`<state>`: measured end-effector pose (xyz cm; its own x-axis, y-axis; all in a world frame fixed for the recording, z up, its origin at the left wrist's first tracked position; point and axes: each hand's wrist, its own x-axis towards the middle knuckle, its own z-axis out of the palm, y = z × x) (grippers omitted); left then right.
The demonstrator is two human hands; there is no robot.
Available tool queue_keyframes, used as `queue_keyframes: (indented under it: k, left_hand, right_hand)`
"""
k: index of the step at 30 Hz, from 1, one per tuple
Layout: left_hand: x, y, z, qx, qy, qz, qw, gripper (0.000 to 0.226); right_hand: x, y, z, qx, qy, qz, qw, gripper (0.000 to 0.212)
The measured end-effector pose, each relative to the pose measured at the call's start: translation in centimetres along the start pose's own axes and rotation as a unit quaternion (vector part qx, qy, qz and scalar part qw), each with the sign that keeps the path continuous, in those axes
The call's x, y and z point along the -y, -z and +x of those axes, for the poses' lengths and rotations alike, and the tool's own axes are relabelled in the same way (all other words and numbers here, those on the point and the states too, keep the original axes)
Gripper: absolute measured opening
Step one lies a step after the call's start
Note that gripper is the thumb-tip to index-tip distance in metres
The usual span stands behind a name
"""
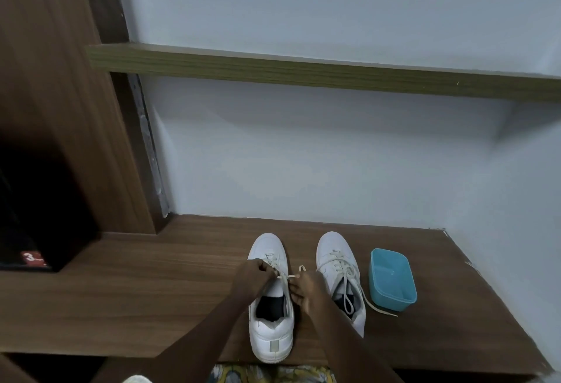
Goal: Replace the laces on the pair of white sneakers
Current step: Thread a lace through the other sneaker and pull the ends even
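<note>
Brown wooden surface point(151, 291) is backed by a pale wall. A cream lace point(283, 275) is pinched by the curled left grip point(250, 279) and right grip point(306, 290), over the left sneaker point(271, 334). The laced right sneaker point(334, 249) is set just beside it, and a blue tub point(390, 279) is placed beyond.

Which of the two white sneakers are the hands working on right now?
The left sneaker, farther from the blue tub: the left hand and right hand both pinch its lace. The right sneaker beside the tub lies untouched.
</note>
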<state>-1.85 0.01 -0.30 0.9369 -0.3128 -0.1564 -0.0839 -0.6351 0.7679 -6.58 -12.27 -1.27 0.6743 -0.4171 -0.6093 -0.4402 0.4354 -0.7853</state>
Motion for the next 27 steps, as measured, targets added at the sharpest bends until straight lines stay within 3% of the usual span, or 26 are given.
queue_keyframes:
  k: [4,9,12,14,16,18,20,23,25,27]
  left_hand:
    - [0.3,1.1,0.4,0.024,-0.028,-0.009,0.999,0.02]
    - [0.7,1.4,0.8,0.032,-0.047,-0.026,0.998,0.024]
    - [0.9,1.3,0.8,0.027,-0.055,-0.03,0.998,0.02]
    - [1.0,1.2,0.9,0.027,-0.071,-0.011,0.997,0.018]
    - [1.1,1.1,1.1,0.023,-0.081,0.002,0.996,0.015]
    - [1.2,1.0,1.2,0.021,-0.084,0.003,0.996,0.015]
    - [1.3,1.1,1.3,0.021,-0.083,-0.007,0.996,0.012]
    - [1.3,1.5,1.4,0.036,-0.068,-0.017,0.997,0.01]
    - [1.5,1.6,1.6,0.044,-0.067,-0.005,0.997,0.013]
    - [1.6,1.8,1.6,0.049,-0.073,0.008,0.996,0.016]
  right_hand:
    - [1.7,1.9,-0.9,-0.075,0.0,0.133,0.988,0.038]
    - [3.7,2.0,-1.0,-0.152,0.127,0.212,0.957,0.03]
    - [3.5,2.1,-0.2,-0.137,0.236,-0.055,0.961,0.029]
    - [2.7,1.7,-0.2,-0.051,0.255,-0.282,0.924,0.027]
    - [1.9,1.3,-0.6,0.032,0.256,-0.417,0.872,0.022]
    - [1.5,0.9,-1.3,0.059,0.269,-0.448,0.851,0.02]
    - [1.6,1.1,-1.4,0.049,0.27,-0.438,0.856,0.031]
    - [2.8,1.9,-1.1,0.028,0.239,-0.468,0.851,0.014]
    - [3.2,2.6,-0.9,-0.002,0.218,-0.548,0.807,0.012]
    - [3.5,3.3,-1.3,-0.056,0.213,-0.639,0.737,0.018]
